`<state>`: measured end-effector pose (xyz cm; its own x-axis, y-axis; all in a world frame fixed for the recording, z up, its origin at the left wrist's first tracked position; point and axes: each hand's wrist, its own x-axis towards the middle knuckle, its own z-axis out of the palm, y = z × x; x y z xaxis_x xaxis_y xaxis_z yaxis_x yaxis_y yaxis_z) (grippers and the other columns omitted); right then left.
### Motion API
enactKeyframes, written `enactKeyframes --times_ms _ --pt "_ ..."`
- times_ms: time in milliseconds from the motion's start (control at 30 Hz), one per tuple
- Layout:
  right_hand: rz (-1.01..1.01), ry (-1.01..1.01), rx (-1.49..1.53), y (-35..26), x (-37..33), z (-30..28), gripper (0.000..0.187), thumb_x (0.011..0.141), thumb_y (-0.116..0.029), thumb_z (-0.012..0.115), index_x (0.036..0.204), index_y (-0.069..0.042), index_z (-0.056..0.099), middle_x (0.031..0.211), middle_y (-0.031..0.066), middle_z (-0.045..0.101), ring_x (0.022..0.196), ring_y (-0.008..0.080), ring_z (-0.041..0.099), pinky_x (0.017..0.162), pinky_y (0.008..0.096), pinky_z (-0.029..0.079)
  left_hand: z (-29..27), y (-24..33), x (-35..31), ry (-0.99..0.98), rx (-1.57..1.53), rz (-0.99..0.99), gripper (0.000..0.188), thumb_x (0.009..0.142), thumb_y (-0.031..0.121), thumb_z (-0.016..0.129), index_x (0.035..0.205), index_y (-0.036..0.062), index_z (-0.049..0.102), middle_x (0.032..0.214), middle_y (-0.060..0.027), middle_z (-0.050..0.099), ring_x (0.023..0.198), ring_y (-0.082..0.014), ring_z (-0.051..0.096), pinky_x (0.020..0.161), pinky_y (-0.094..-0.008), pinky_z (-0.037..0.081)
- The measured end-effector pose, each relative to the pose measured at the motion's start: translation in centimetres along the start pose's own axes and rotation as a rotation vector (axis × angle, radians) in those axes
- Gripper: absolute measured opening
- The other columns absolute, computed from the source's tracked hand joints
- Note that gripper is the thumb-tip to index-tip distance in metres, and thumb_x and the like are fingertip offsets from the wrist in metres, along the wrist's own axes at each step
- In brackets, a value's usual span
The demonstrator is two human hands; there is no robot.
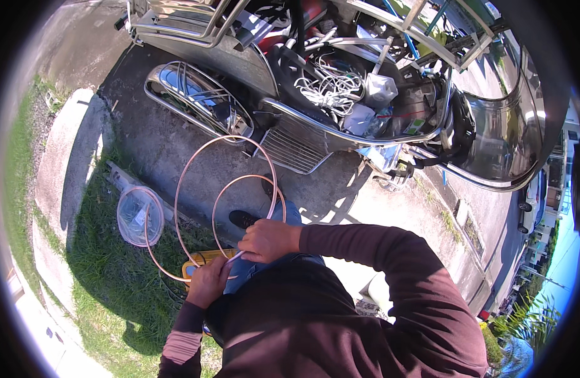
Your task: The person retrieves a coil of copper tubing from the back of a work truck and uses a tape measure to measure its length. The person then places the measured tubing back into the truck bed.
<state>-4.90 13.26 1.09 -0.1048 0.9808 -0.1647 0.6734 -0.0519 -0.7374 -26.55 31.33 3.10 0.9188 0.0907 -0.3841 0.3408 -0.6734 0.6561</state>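
Observation:
A thin copper tube (178,189) makes large loose loops in front of my body. My left hand (206,281) is closed around it low down. Just to the right and a little higher, my right hand (264,240) grips the same tube. A short pale stretch (235,257) shows between the two fists; whether it is tube or a sleeve over it I cannot tell. From my left hand the tube runs left to a coil (140,217) lying on the grass with clear plastic wrapping. The tube's ends are hidden.
A yellow case or tool (205,258) lies partly hidden behind my left hand. Ahead stands a chrome-trimmed sidecar (290,116) loaded with white cable (331,88), bags and metal frames. A concrete curb piece (123,178) borders the grass (107,271). My shoes (242,218) rest on concrete.

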Motion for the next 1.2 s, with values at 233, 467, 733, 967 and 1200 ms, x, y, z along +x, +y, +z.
enactKeyframes --times_ms 233,467,733,967,1200 --pt "0.129 0.534 -0.037 1.6 -0.5 0.4 0.039 0.093 -0.027 0.075 0.125 -0.007 0.069 0.122 0.0126 0.06 0.124 0.0337 0.055 0.099 0.0488 0.046 -1.0 -3.0 2.2 0.07 -0.054 -0.16 0.022 0.105 0.026 0.065 0.098 0.0055 0.069 0.077 -0.0171 0.069 0.073 -0.04 0.07 0.065 -0.0498 0.052" --pt "0.527 0.774 0.042 6.3 -7.1 -1.6 0.029 0.093 -0.018 0.075 0.118 -0.005 0.071 0.122 0.013 0.06 0.121 0.0351 0.057 0.103 0.0473 0.047 -0.7 -7.2 4.5 0.063 -0.146 -0.211 0.023 0.107 0.022 0.061 0.098 0.0018 0.066 0.073 -0.0183 0.065 0.069 -0.0373 0.068 0.064 -0.0462 0.051" --pt "0.711 1.239 -0.054 24.1 -16.7 -7.2 0.02 0.091 -0.009 0.074 0.111 -0.005 0.071 0.105 0.0142 0.068 0.105 0.0364 0.064 0.097 0.0448 0.049 1.8 -9.5 8.7 -0.037 -0.245 -0.488 0.025 0.111 0.02 0.052 0.109 -0.0006 0.065 0.079 -0.0109 0.068 0.07 -0.0222 0.067 0.067 -0.0382 0.053" --pt "0.853 1.317 0.085 45.3 -18.5 -10.7 0.011 0.093 -0.01 0.07 0.102 -0.005 0.071 0.104 0.0157 0.069 0.102 0.0371 0.065 0.093 0.0463 0.05 4.6 -8.7 16.9 -0.024 -0.229 -0.643 0.029 0.112 0.024 0.049 0.103 0.0008 0.064 0.078 -0.0061 0.066 0.067 -0.0137 0.063 0.062 -0.032 0.051" --pt "0.837 1.078 -0.005 58.1 -20.2 -13.3 0.019 0.095 -0.012 0.07 0.113 -0.005 0.07 0.106 0.0158 0.069 0.105 0.0358 0.065 0.092 0.0438 0.052 9.3 -6.2 22.5 -0.042 -0.229 -0.85 0.032 0.113 0.025 0.048 0.1 0.0008 0.063 0.077 -0.0062 0.065 0.065 -0.0134 0.062 0.062 -0.0323 0.051"
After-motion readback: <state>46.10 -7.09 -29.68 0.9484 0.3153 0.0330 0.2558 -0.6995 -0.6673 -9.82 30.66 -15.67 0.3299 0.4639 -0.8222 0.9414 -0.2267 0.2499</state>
